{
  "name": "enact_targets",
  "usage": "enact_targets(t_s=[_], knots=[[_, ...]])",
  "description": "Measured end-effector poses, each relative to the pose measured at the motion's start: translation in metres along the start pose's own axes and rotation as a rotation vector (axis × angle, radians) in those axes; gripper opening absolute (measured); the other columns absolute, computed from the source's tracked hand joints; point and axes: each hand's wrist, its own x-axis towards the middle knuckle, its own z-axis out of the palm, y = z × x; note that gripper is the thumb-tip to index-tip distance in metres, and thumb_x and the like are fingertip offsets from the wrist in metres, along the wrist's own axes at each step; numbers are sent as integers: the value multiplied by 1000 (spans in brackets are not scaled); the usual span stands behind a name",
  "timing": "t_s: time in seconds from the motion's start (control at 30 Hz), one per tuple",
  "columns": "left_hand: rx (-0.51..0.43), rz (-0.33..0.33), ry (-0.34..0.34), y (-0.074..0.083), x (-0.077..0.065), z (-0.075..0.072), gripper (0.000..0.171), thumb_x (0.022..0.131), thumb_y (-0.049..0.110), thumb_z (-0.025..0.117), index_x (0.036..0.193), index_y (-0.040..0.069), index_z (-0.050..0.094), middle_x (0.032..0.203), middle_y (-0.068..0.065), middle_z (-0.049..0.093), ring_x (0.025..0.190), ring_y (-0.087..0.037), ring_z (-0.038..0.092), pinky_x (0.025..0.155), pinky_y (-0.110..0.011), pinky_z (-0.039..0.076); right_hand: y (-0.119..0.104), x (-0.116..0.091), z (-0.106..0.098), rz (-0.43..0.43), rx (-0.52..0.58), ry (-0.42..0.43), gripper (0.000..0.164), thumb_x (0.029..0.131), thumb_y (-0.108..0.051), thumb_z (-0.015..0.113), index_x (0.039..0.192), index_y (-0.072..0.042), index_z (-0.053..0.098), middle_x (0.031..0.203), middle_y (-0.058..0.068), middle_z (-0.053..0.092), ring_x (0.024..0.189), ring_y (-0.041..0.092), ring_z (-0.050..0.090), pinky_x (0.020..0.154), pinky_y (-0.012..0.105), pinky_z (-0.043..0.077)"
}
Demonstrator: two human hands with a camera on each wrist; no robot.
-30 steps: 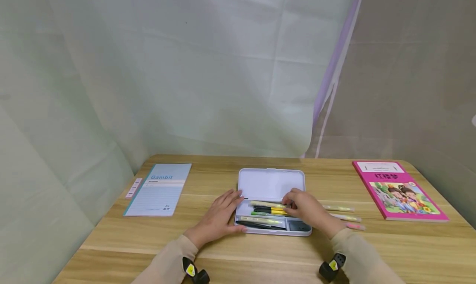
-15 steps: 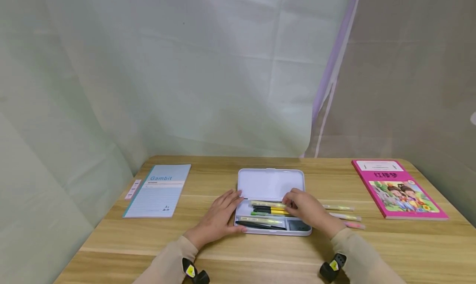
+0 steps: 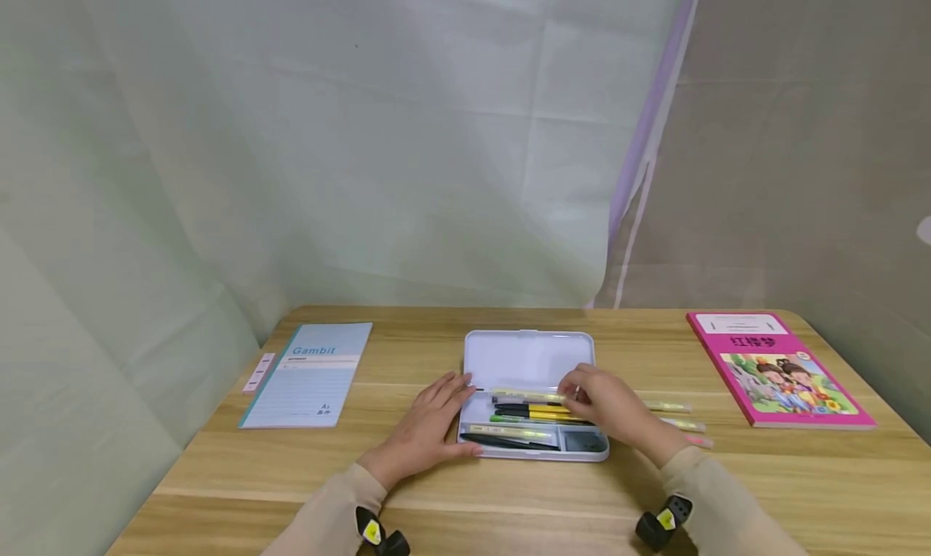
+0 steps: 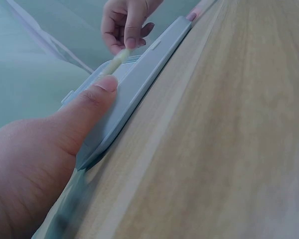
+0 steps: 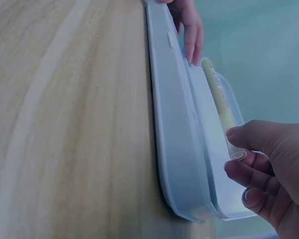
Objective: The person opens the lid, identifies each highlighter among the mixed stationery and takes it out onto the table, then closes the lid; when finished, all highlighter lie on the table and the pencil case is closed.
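A white pencil case (image 3: 529,360) lies with its lid laid back on the table. My left hand (image 3: 424,428) rests against its left end, fingers spread toward the hinge and thumb (image 4: 92,107) along the front corner. Between thumb and fingers, my right hand (image 3: 614,410) pinches one end of a pale yellow highlighter (image 5: 217,92), which slants over the case. Inside lie yellow-and-black pens (image 3: 545,412), a green pen (image 3: 509,419), another pale highlighter (image 3: 512,431), a black pen (image 3: 502,440) and a dark block (image 3: 584,441) in the small right compartment.
Several light-coloured highlighters (image 3: 684,425) lie on the wooden table (image 3: 524,507) right of the case, partly behind my right hand. A light blue notebook (image 3: 309,382) with a pink label strip (image 3: 259,372) lies left, and a pink book (image 3: 781,370) right.
My right hand has shifted slightly right, and the pinched highlighter has moved a little right and up with it. My left hand stays in place.
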Motion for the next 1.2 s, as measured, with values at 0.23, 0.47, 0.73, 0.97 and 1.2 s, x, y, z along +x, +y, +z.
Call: enact_targets(t_s=[0.23,0.47,0.73,0.97,1.2], knots=[[6,10,7,-1,0,-1,91,78,64,65,146,9,40,158,-6,29,145,-33,26,116,-54,27,-1,-4,-10,5,-10,1,5,85,-10,71,87,-11,67,80,-7,58,71,2,51,62,19,49],[16,6,13,-1,0,2,90,78,64,65,146,10,40,158,-4,30,145,-32,26,116,-53,27,2,-12,-21,6,-7,-8,4,86,-11,70,89,-12,68,81,-7,59,72,2,51,62,19,48],[19,14,15,-2,1,2,90,78,64,66,146,9,41,157,-5,30,145,-32,27,116,-53,28,12,-28,-33,17,18,-11,4,87,-11,68,90,-12,66,83,-9,57,72,-1,49,57,17,47],[26,19,20,-1,1,2,90,79,64,65,146,9,40,157,-6,30,145,-33,27,116,-53,28,23,-41,-39,-33,-10,43,8,84,-7,70,87,-14,66,81,-10,58,71,-5,49,59,19,47],[2,13,16,1,0,1,91,78,63,66,146,8,40,157,-6,31,145,-33,27,116,-54,27,28,-50,-47,-39,8,26,8,84,-7,70,89,-14,66,83,-10,58,72,-5,50,60,19,48]])
